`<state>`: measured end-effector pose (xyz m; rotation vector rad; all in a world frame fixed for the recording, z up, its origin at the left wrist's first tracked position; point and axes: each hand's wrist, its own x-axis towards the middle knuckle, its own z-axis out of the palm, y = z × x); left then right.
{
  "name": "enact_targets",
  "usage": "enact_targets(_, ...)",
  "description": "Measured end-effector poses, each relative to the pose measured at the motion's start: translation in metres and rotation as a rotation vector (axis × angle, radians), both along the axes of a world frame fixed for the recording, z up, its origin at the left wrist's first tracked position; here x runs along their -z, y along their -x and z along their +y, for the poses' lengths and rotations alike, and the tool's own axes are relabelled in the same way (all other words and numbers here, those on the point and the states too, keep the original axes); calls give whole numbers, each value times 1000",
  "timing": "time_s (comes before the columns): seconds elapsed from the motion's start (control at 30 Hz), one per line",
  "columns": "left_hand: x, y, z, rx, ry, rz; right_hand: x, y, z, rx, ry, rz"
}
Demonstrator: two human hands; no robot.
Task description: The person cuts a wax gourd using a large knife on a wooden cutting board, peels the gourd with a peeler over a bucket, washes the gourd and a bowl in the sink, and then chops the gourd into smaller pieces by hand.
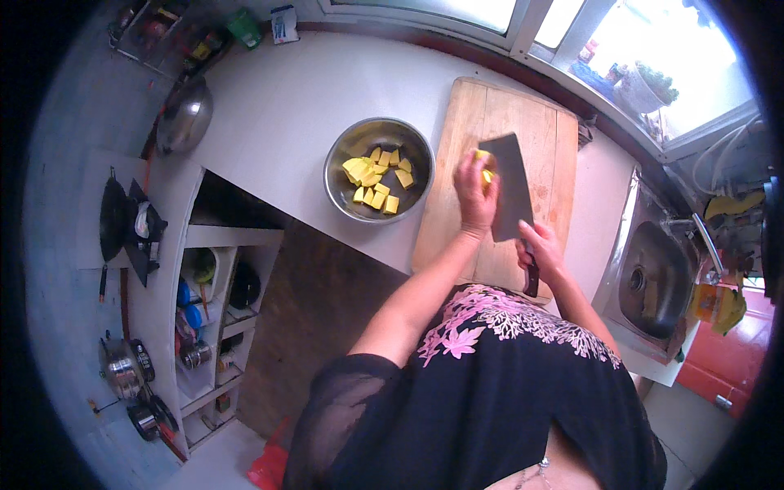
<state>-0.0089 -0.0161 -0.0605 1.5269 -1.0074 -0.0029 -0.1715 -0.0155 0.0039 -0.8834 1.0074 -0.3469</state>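
My right hand [541,247] is wrapped round the dark handle of a cleaver [513,184], whose broad blade is over the wooden cutting board [555,147]. Just left of the blade, my left hand [474,186] is closed on yellow vegetable pieces [487,176]; they show between the fingers and the steel. Which vegetable it is I cannot tell, and the fingers partly cover it. To the left of the board stands a round metal bowl [335,192] with several cut yellow chunks [380,189] in it.
A metal sink [645,302] with a tap lies to the right of the board. Windows [506,24] run behind the white counter [269,98]. At the far left are an upturned metal bowl [186,114], a wall-hung pan [114,216] and open shelves [233,237] below counter height.
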Motion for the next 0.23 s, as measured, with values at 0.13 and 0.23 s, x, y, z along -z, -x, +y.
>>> enact_targets(0.13, -40, -59, 15, -190, 109, -98, -30, -51, 4, -183, 190, 19)
enact_targets(0.23, -29, -101, 29, -291, 14, 57, -47, -84, 10, -336, 258, 42)
